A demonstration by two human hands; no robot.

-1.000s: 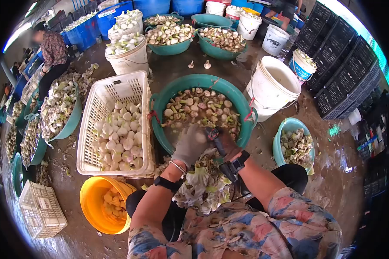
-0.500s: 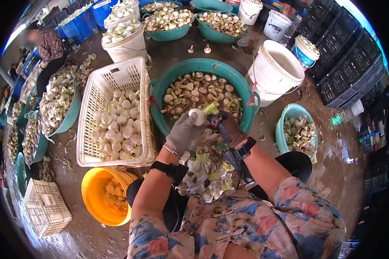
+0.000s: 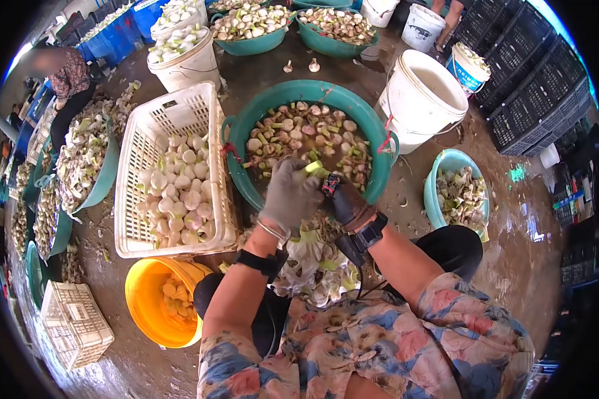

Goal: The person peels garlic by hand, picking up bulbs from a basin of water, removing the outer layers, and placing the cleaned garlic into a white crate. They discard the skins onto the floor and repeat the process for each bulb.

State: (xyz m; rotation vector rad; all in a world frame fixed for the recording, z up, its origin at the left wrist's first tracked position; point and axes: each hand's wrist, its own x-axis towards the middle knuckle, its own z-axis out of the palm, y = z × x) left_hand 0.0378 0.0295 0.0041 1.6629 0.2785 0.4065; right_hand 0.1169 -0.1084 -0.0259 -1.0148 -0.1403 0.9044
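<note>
My left hand (image 3: 290, 194), in a grey glove, is closed around a garlic bulb. Its pale green stem (image 3: 315, 169) sticks out toward the right, while the glove hides most of the bulb. Close beside it, my right hand (image 3: 347, 201) in a dark glove is curled shut near the stem; a small black and red piece (image 3: 331, 184) shows at its fingers, too little to name. Both hands are over the near rim of a green tub (image 3: 273, 100) holding unpeeled garlic (image 3: 313, 136) in brownish water. Peeled-off garlic skins (image 3: 316, 266) are heaped below my wrists.
On the left stands a white crate (image 3: 130, 193) of peeled garlic bulbs, with a yellow bucket (image 3: 140, 299) in front. A white bucket (image 3: 416, 100) and a small basin (image 3: 432, 199) of trimmings are at the right. Black crates (image 3: 539, 100) are stacked beyond. Another person (image 3: 70, 80) sits far left.
My left hand has turned over the bulb, so its white side, visible before, is now covered by the glove. Both hands remain close together over the tub.
</note>
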